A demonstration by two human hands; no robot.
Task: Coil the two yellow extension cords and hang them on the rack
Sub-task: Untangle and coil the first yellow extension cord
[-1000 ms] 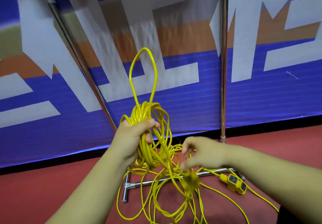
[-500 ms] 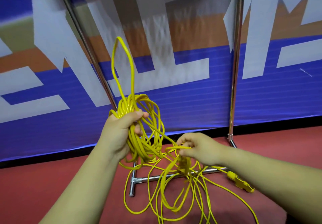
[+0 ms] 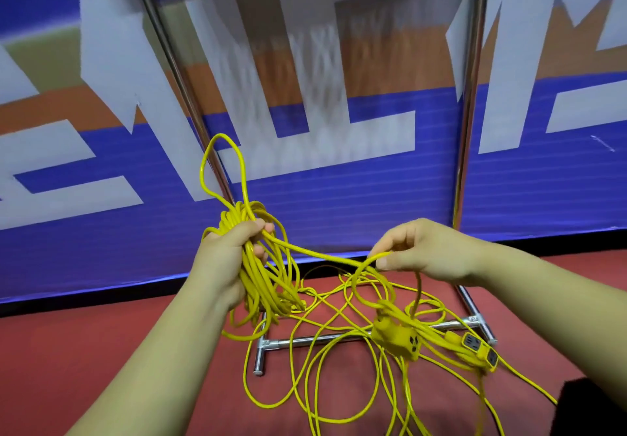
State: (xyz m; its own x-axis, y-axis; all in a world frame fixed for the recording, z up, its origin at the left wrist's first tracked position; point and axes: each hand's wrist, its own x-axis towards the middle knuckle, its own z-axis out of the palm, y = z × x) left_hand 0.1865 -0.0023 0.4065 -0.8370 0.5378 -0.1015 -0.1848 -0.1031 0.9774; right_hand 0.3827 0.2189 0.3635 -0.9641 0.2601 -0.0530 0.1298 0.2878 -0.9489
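Just right of the left hand (image 3: 224, 262), which is clenched round a bundle of yellow extension cord loops (image 3: 263, 286), one strand (image 3: 319, 255) is stretched almost level to the right hand (image 3: 431, 252), where it is pinched. Below the right hand, the uncoiled remainder (image 3: 325, 378) lies tangled on the red floor (image 3: 68, 351) across the base of the chrome tube rack (image 3: 288, 341), so the next loop is judged to be carried leftward.

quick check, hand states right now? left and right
Left hand: closed, gripping the coiled cord bundle.
Right hand: closed, pinching a loose cord strand between thumb and fingers.
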